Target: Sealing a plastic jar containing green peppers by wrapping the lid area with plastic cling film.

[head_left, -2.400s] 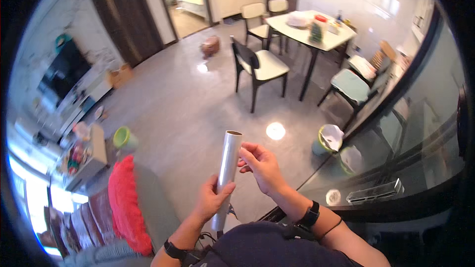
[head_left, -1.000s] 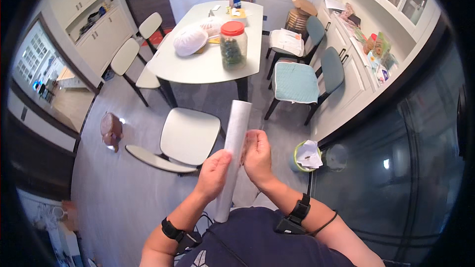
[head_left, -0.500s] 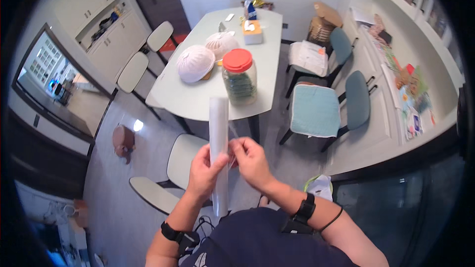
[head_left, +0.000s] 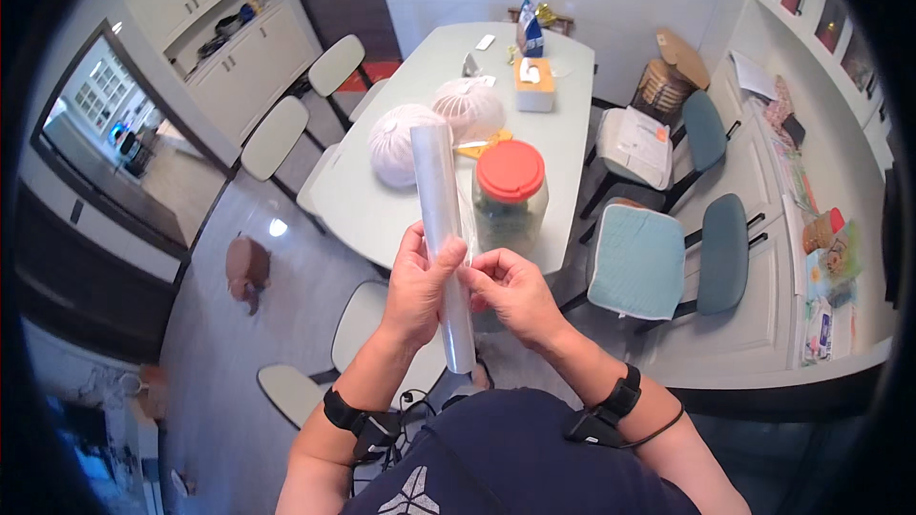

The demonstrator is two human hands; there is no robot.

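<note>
L hand [head_left: 417, 291] wrapped round a clear plastic roll [head_left: 437, 191], held up near the surface [head_left: 565, 153]; R hand [head_left: 518, 298] fingertips touching its side, can't tell if pinched. Red-lid jar [head_left: 510, 195] just beyond, w/ 2 pinkish domes [head_left: 401, 145] + tissue box [head_left: 535, 98].

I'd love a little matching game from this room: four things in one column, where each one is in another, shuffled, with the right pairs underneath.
Things:
1. Shiny translucent roll of plastic film
2. Clear jar with a round red lid
3. Square pale blue quilted cushion
4. Squat brown stool-like object

Places:
A. On the seat of a grey-blue-backed chair
B. On the shiny grey floor
C. Gripped in the person's bare left hand
D. On the pale-topped table, near its front edge

Pairs: 1-C, 2-D, 3-A, 4-B
</note>
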